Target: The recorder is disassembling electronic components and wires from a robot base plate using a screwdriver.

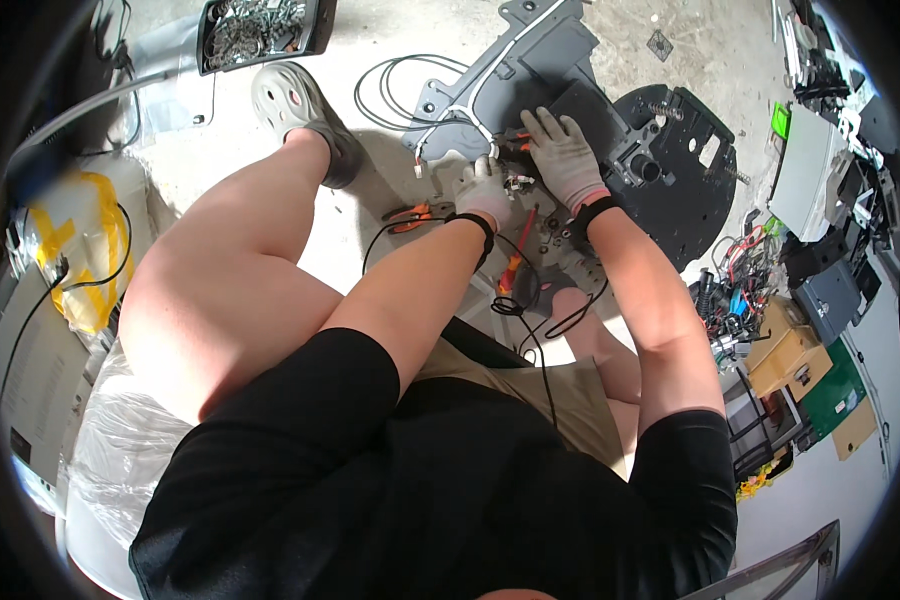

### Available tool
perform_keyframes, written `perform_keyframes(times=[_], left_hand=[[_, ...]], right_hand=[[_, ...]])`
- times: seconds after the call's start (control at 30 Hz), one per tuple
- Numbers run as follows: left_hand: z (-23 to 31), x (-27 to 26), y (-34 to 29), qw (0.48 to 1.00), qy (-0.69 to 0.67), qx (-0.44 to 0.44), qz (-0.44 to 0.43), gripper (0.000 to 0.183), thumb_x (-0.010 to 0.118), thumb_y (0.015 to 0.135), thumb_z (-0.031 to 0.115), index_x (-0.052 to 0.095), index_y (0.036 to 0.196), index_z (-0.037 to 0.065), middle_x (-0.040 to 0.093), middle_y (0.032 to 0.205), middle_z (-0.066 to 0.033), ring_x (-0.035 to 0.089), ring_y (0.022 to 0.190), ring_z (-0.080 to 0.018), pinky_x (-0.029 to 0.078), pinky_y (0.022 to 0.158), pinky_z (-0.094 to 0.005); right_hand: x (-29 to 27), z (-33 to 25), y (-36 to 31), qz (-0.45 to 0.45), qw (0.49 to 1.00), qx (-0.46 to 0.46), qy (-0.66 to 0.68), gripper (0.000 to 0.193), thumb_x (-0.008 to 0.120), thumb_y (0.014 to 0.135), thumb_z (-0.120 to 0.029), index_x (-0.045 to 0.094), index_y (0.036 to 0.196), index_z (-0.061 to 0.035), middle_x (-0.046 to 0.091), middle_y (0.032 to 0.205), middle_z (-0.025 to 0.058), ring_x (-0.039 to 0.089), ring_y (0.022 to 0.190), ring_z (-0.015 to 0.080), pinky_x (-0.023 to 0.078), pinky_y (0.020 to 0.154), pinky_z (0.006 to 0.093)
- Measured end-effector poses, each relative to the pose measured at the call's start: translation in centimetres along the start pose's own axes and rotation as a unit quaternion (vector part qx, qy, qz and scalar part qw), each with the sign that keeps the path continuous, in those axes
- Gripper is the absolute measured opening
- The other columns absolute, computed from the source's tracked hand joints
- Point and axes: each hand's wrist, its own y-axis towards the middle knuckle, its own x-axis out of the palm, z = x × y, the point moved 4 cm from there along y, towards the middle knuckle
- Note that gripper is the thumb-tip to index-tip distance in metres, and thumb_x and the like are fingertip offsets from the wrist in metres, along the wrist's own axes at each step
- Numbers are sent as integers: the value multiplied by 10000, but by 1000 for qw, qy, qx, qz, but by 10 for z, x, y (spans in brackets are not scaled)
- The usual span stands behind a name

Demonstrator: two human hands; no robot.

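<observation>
Both my hands wear light grey work gloves with black bands at the wrists. My left hand (482, 190) is closed, its fingertips on the end of a white cable (482, 125) that runs over a dark grey panel (518, 85). Small connectors (519, 184) show just right of that hand. My right hand (564, 160) lies on the panel with its fingers stretched out and apart. A tool with orange handles (517, 141) pokes out beside it, partly hidden. Joined to the panel is a round black base plate (685, 190) with springs.
Orange-handled pliers (410, 216) and a red-and-yellow screwdriver (511, 272) lie on the floor near my hands. A black cable (542, 345) hangs across my lap. A bin of screws (260, 35) stands far left, tangled wires (735, 300) and boxes at right.
</observation>
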Motion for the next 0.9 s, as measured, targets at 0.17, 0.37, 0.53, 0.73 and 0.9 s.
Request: perform_keyframes(times=[0.17,0.37,0.53,0.73,0.9], left_hand=[[-5,2,3,1000,-25,-1,-1,635,616,803,228,399,1389,110,334,1416,-79,403,1220,-306,420,977,-412],[-2,-1,2,1000,-8,-5,-14,618,619,800,232,419,1376,125,337,1419,-68,407,1213,-301,421,972,-416],[-4,-1,2,1000,-21,1,-4,608,619,795,220,430,1362,113,358,1386,-78,424,1196,-302,430,964,-412],[-4,-2,2,1000,-21,5,-10,607,601,796,191,419,1369,103,372,1357,-89,435,1183,-310,436,963,-400],[-4,0,3,999,-35,4,6,595,592,805,195,420,1368,113,366,1369,-92,431,1187,-314,429,969,-406]], right_hand=[[-10,3,5,-16,1000,-3,0,235,498,876,-200,664,1017,-112,432,1419,30,373,1313,215,330,1012,424],[-7,3,3,-36,999,-9,3,227,504,865,-194,669,998,-113,430,1421,37,377,1316,216,348,985,418],[-8,3,5,-43,999,-26,-7,228,499,873,-187,669,1007,-115,425,1424,41,376,1317,217,353,981,413],[-4,-1,6,-56,998,-15,-18,245,499,878,-170,661,1049,-105,415,1432,38,376,1313,212,364,971,409],[-4,-1,15,-51,998,34,-16,299,490,876,-140,631,1123,-49,369,1464,36,370,1316,211,409,915,382]])
